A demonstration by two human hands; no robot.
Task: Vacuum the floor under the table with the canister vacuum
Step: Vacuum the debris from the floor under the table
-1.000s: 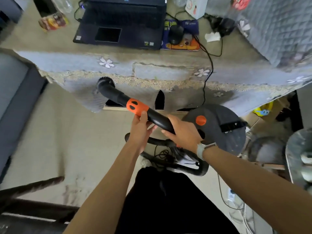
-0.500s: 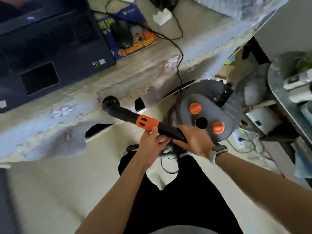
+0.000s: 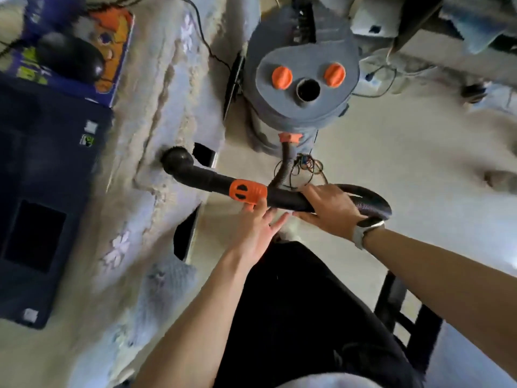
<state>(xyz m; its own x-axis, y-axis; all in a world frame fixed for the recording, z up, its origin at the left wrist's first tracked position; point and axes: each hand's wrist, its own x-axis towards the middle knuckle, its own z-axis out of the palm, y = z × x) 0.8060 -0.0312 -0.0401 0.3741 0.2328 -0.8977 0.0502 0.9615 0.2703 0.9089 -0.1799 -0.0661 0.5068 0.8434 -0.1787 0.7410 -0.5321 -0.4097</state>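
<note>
My right hand (image 3: 327,210) is wrapped around the black hose handle (image 3: 282,198), fingers curled over the top of it, and that hand carries the weight. My left hand (image 3: 256,226) sits just under the orange collar (image 3: 247,191) with fingers mostly straight, touching rather than gripping. The nozzle end (image 3: 176,159) points at the edge of the tablecloth (image 3: 167,88), not yet down at the floor (image 3: 391,169) under the table. The grey canister (image 3: 300,77) stands just beyond the handle, its hose (image 3: 286,163) looping back to me. To do this well I judge I should close my left hand around the collar for steering, tip the nozzle below the cloth's hem, and keep the hose slack clear of the loose cords (image 3: 306,166) by the canister's base so nothing snags.
</note>
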